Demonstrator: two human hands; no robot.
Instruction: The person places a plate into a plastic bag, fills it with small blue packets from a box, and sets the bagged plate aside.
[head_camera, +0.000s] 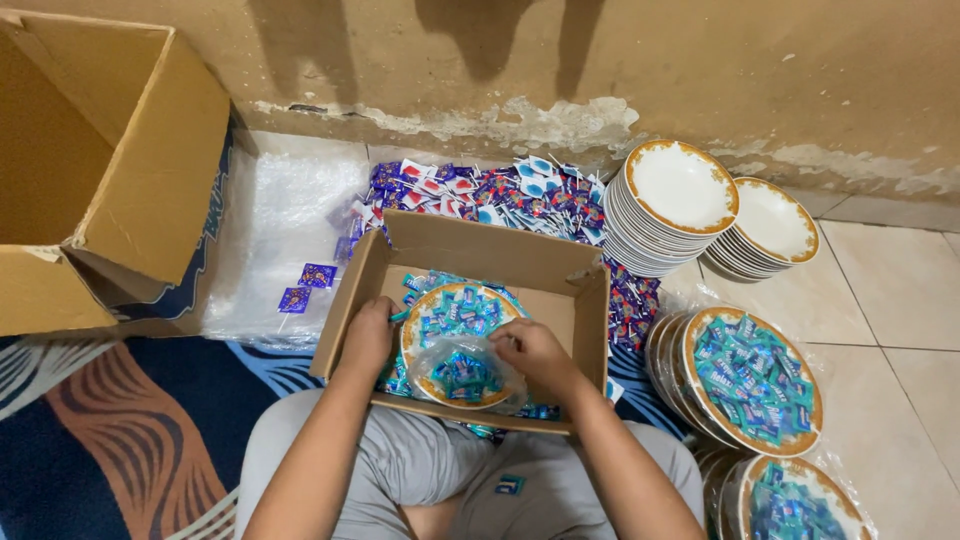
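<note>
**Both hands on a bagged plate of sweets inside a small carton**

A gold-rimmed plate (455, 335) heaped with teal-wrapped sweets (462, 312) lies in the small cardboard box (480, 258) resting against the seated person's knees. A clear plastic bag (468, 372) covers the near part of the plate. The left hand (368, 336) is curled, fingers closed on the plate's left rim. The right hand (532, 352) is also closed, pinching the bag at the plate's right side.

Beyond the box, a pile of red, blue and white sachets (490, 195) is spread on the floor by the wall. To the right stand two stacks of empty white plates (680, 190), and nearer, filled plates wrapped in plastic (752, 380) lean one against another on the tiled floor. A large open carton (95, 160) sits at far left beside a clear plastic sheet (280, 225), on which two purple sachets (306, 286) lie. A patterned rug (130, 430) covers the floor at lower left
</note>
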